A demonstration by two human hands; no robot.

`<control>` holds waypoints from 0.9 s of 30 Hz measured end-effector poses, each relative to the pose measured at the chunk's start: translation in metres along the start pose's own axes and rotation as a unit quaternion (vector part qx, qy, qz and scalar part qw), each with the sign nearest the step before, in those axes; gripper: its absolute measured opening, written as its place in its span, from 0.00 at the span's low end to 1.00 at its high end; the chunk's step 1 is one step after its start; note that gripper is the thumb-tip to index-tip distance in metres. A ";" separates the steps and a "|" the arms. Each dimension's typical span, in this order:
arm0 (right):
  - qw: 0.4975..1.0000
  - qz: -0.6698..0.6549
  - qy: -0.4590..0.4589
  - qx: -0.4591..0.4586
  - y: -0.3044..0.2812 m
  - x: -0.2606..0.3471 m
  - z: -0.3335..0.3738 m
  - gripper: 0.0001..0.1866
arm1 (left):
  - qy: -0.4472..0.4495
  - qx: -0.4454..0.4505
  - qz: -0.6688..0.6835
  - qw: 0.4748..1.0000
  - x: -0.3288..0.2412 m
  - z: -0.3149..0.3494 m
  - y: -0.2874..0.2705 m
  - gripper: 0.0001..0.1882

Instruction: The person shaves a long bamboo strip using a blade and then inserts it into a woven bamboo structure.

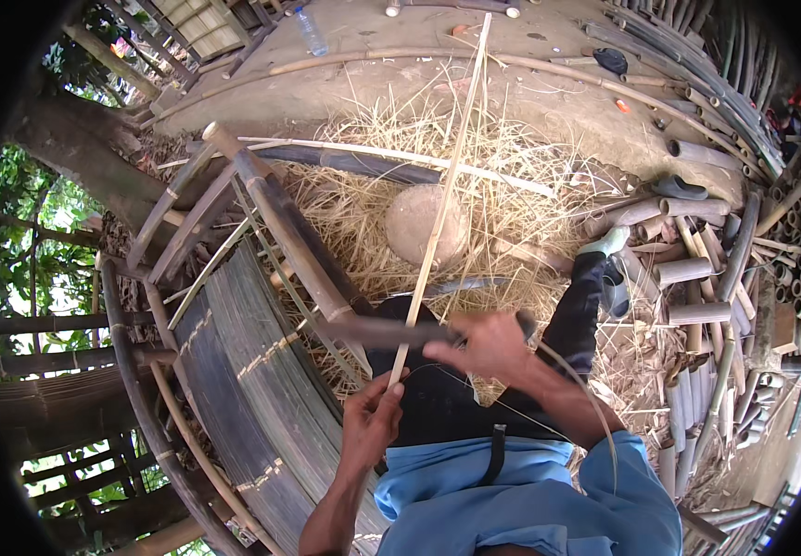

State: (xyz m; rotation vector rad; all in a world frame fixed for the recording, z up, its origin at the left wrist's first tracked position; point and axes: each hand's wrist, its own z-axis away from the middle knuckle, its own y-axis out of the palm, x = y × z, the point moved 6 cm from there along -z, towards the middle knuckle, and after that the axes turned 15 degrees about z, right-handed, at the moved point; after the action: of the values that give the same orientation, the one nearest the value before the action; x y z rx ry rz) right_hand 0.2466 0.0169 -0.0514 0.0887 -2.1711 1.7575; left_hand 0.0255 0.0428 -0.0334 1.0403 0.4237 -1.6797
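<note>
My left hand point(373, 419) is closed around the near end of a long, pale bamboo strip point(447, 199), which reaches away over the straw-like shavings. My right hand point(495, 347) grips a large knife point(363, 331). Its blade points left and lies across the strip, just beyond my left fingers; motion smears the blade. From near my right hand a thin, pale sliver point(595, 403) curves over my right forearm. A finer strand runs between the two hands above my dark trousers.
A bamboo bench point(261, 371) stands on my left. Beyond my knees, a round wooden block point(410, 225) sits among bamboo shavings point(345, 208). Cut bamboo pieces point(697, 269) pile up on the right. A plastic bottle point(310, 32) lies at the far left.
</note>
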 end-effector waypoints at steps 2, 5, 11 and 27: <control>0.996 -0.021 -0.092 -0.005 -0.006 0.021 0.011 0.32 | -0.007 0.023 0.013 1.000 0.002 -0.008 0.001 0.15; 0.999 -0.010 -0.030 0.009 -0.011 -0.007 0.001 0.32 | 0.001 0.016 -0.002 1.000 -0.006 0.008 0.002 0.14; 0.976 -0.034 0.211 0.030 -0.021 -0.152 -0.076 0.41 | -0.021 -0.021 -0.086 0.996 0.009 0.063 -0.032 0.16; 0.739 -0.586 0.331 0.031 0.023 -0.141 -0.081 0.32 | -0.164 -0.215 0.046 0.962 0.002 0.135 -0.265 0.18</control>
State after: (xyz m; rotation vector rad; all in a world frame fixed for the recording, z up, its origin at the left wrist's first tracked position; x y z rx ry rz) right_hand 0.3914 0.0764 -0.1013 0.5964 -1.0320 0.8572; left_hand -0.2715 0.0435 -0.0167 0.4460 0.4849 -1.5488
